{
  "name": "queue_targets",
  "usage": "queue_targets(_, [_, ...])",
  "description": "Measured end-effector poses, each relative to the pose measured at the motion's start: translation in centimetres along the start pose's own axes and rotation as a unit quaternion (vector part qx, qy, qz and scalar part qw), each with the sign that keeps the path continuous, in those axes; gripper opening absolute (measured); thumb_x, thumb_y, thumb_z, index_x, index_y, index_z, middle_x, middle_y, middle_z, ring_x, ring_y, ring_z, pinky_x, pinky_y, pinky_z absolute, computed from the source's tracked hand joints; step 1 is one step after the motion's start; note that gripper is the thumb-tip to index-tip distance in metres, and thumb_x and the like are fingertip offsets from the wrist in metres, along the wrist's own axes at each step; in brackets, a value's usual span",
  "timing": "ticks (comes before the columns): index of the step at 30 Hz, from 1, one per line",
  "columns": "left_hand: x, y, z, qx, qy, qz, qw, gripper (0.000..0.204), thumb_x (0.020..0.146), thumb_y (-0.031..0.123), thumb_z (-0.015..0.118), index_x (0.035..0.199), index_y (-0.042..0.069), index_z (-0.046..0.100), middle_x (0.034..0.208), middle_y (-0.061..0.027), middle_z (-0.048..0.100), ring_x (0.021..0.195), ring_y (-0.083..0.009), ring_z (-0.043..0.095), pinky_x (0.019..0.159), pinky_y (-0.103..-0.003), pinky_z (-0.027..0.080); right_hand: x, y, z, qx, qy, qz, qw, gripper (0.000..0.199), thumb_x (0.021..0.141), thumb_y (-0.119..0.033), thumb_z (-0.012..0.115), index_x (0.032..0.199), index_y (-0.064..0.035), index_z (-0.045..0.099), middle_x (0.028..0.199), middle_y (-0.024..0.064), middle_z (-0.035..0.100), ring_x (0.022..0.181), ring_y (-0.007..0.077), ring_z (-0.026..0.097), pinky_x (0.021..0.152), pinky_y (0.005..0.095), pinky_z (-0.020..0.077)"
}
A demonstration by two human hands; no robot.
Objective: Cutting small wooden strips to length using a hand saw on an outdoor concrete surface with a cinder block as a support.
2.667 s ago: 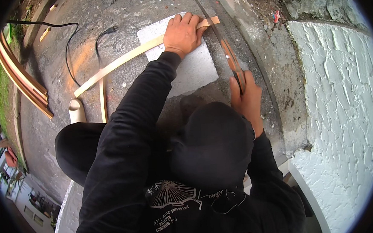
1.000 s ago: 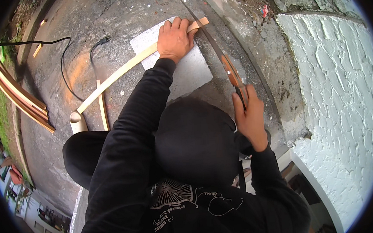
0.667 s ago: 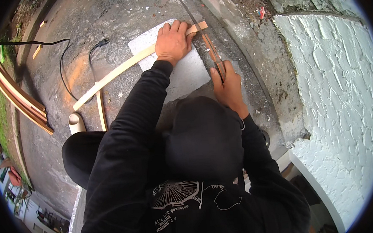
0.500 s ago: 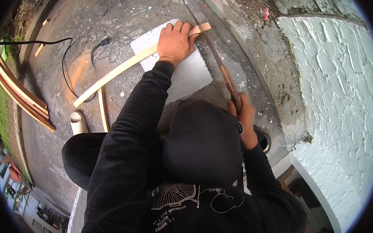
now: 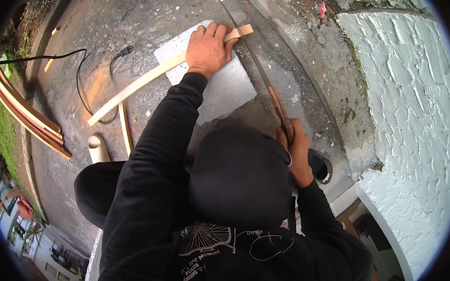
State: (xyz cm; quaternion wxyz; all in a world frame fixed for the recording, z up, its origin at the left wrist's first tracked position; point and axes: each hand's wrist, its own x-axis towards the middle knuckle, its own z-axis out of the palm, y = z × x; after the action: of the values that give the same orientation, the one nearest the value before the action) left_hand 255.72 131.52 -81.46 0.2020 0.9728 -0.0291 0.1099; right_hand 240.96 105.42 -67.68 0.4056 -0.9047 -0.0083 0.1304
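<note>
My left hand (image 5: pixel 209 50) is closed over a long pale wooden strip (image 5: pixel 138 89), pressing it onto a whitish, rough-edged block (image 5: pixel 228 93). The strip's short right end sticks out past that hand and beyond the block. Across this end lies the blade of a handsaw (image 5: pixel 255 60), long and narrow, just right of my left fingers. My right hand (image 5: pixel 299 154) is wrapped round the saw's brown wooden handle, near my right knee. How deep the blade sits in the wood is too small to tell.
A second thin strip (image 5: pixel 125 128) lies below the first one, beside a beige clog (image 5: pixel 97 148). More long strips (image 5: pixel 27 114) are piled at the left. A black cord with a plug (image 5: pixel 124 51) crosses the concrete. A white textured wall (image 5: pixel 414 113) stands at right.
My right hand and the saw have slid slightly back toward me along the cut line. The left hand still holds the strip on the block; the whole view has shifted a little.
</note>
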Motion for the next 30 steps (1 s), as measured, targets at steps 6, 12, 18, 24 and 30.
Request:
queue_targets(6, [0.6, -0.8, 0.5, -0.007, 0.034, -0.018, 0.999, 0.03, 0.097, 0.042, 0.07, 0.111, 0.016, 0.072, 0.102, -0.0057, 0.065, 0.094, -0.0322, 0.062, 0.084, -0.044, 0.051, 6.7, 0.4, 4.0, 0.01, -0.005, -0.033, 0.999, 0.018, 0.1, -0.014, 0.071, 0.103, -0.0028, 0.057, 0.074, 0.0232, 0.065, 0.07, 0.0489, 0.068, 0.057, 0.0438, 0.0507])
queue_targets(12, [0.2, -0.6, 0.3, 0.017, 0.018, -0.002, 1.0, 0.028, 0.096, 0.041, 0.07, 0.11, 0.016, 0.072, 0.102, -0.0054, 0.065, 0.094, -0.0316, 0.063, 0.084, -0.044, 0.051, 0.1, 1.0, 0.1, 0.02, -0.011, 0.005, 1.0, 0.018, 0.1, -0.014, 0.07, 0.102, -0.0027, 0.057, 0.073, 0.0221, 0.064, 0.064, 0.043, 0.067, 0.056, 0.0408, 0.0494])
queue_targets(18, [0.1, -0.6, 0.1, 0.011, 0.013, 0.025, 1.0, 0.028, 0.096, 0.041, 0.07, 0.109, 0.015, 0.071, 0.101, -0.0058, 0.065, 0.094, -0.0315, 0.063, 0.085, -0.043, 0.051, 4.6, 0.0, 1.4, 0.015, -0.016, -0.018, 1.0, 0.018, 0.102, -0.015, 0.069, 0.1, -0.0026, 0.057, 0.07, 0.0204, 0.063, 0.059, 0.0369, 0.066, 0.054, 0.0399, 0.047])
queue_targets(24, [0.0, -0.7, 0.2, 0.025, 0.002, -0.001, 1.0, 0.029, 0.095, 0.041, 0.071, 0.109, 0.015, 0.071, 0.1, -0.0059, 0.065, 0.092, -0.0315, 0.063, 0.084, -0.043, 0.051, 6.7, 0.9, 5.5, 0.06, 0.005, -0.029, 0.998, 0.016, 0.102, -0.014, 0.069, 0.101, -0.0026, 0.058, 0.072, 0.0213, 0.064, 0.063, 0.0401, 0.07, 0.055, 0.0418, 0.0484])
queue_targets(30, [0.6, 0.4, 0.5, 0.013, 0.024, 0.022, 0.999, 0.031, 0.094, 0.042, 0.071, 0.11, 0.015, 0.07, 0.099, -0.0064, 0.063, 0.091, -0.0317, 0.062, 0.085, -0.043, 0.051, 1.1, 2.7, 1.0, 0.022, 0.008, -0.019, 1.0, 0.014, 0.102, -0.013, 0.068, 0.106, -0.0026, 0.06, 0.074, 0.0217, 0.065, 0.065, 0.0417, 0.07, 0.057, 0.0427, 0.0507])
